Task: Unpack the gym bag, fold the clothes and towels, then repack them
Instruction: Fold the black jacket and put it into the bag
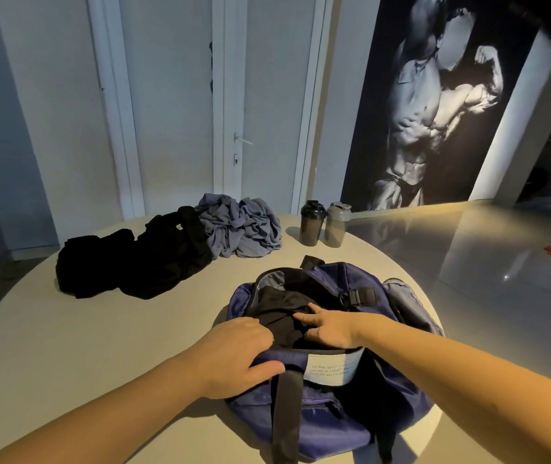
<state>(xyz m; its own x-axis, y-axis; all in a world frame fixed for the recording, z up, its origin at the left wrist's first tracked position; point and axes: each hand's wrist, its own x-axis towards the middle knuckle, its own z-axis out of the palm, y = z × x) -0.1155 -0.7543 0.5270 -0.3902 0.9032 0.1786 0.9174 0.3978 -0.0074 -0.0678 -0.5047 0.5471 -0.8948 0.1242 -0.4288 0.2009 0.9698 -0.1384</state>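
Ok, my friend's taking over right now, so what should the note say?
Hands: left grip grips the near rim of the bag; right grip grabs the black cloth inside it.
On the table: black pile and blue-grey pile, both crumpled; dark shaker and grey shaker stand behind the bag.
Done: partly unpacked.
Left: empty the bag, fold everything, repack.
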